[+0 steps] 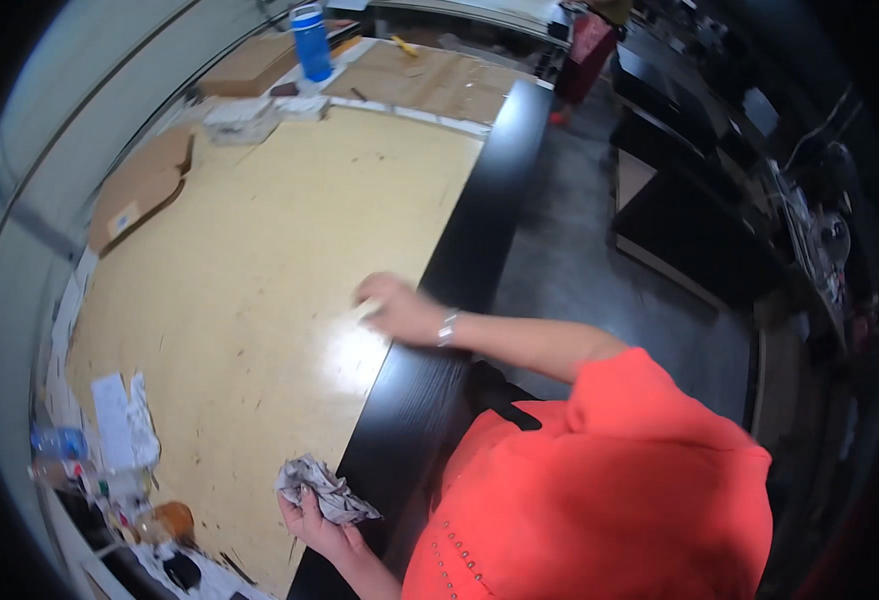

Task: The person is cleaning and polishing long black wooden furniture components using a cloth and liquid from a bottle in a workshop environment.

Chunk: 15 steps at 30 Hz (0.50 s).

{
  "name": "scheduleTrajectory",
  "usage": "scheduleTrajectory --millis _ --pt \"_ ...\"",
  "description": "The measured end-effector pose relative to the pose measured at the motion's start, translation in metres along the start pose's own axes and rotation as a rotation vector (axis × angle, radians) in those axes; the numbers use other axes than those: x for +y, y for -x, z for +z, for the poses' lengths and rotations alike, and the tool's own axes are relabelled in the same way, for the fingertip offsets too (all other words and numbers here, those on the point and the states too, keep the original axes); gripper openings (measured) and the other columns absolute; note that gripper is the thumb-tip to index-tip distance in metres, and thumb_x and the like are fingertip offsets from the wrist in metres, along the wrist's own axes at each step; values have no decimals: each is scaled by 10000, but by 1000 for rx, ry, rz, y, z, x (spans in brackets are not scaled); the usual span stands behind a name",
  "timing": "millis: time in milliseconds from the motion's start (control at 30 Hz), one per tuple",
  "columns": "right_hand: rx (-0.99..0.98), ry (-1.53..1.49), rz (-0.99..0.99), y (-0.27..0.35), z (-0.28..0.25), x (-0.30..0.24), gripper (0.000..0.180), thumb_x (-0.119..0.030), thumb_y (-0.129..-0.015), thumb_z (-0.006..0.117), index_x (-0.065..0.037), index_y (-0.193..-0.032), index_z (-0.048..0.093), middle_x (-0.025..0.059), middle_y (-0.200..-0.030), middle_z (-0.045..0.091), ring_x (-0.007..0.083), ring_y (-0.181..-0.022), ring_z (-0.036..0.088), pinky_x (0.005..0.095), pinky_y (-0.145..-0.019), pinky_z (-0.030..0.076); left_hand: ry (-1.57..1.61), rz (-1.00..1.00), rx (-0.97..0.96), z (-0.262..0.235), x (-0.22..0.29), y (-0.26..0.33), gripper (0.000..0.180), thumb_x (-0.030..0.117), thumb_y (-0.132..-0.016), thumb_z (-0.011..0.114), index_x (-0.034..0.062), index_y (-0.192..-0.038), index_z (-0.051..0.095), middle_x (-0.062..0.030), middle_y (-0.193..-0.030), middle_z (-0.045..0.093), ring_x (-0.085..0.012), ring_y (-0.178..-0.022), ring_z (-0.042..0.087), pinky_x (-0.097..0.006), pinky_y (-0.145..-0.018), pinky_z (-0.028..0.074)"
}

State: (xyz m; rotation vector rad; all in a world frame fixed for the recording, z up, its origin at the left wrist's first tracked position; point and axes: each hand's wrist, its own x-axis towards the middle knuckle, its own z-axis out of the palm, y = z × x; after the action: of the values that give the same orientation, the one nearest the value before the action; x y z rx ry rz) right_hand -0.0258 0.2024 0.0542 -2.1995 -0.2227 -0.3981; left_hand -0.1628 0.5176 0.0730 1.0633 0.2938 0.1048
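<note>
Surface (pixel 249 300): big tan board top, scuffed, glare patch near its right edge. Long black panel (pixel 459 300) lies along that right edge, running near to far. Person in an orange top (pixel 599 490) leans over the panel from the right. Right arm reaches across the panel, forearm bare, silver bracelet (pixel 447 328) at the wrist. Right hand (pixel 394 308) sits palm-down at the seam where panel meets surface, fingers curled over a small pale thing; motion blur, can't tell what it is or how tight the grip is. Left arm comes up from the lower edge, left hand (pixel 311 520) raised just off the panel's left side, fingers clenched on a crumpled grey-white rag (pixel 324 490) bunched above the palm. Flat cardboard pieces (pixel 139 190) at the far left of the surface, more at the far end. Blue water bottle (pixel 311 42) stands upright at the far end. Crumpled paper (pixel 124 420) and small bottles (pixel 59 445) clutter the near-left corner.
</note>
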Motion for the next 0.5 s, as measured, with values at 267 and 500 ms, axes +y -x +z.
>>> scheduleTrajectory --millis 267,500 --pt "478 361 379 161 -217 140 210 -35 -735 690 -25 -945 686 124 -1035 675 329 -1018 599 411 -913 488 -207 -169 -317 137 -78 21 327 -24 -952 514 -25 -1278 510 -197 -1131 637 -319 -980 694 -438 -746 634" --pt "469 421 154 104 -321 247 332 84 -728 603 -29 -1024 702 101 -1174 669 317 -1134 580 391 -1000 477 -537 -107 -389 355 -168 9 316 -55 -930 541 -66 -1243 587 -124 -1103 656 -197 -940 671 -331 -798 567"
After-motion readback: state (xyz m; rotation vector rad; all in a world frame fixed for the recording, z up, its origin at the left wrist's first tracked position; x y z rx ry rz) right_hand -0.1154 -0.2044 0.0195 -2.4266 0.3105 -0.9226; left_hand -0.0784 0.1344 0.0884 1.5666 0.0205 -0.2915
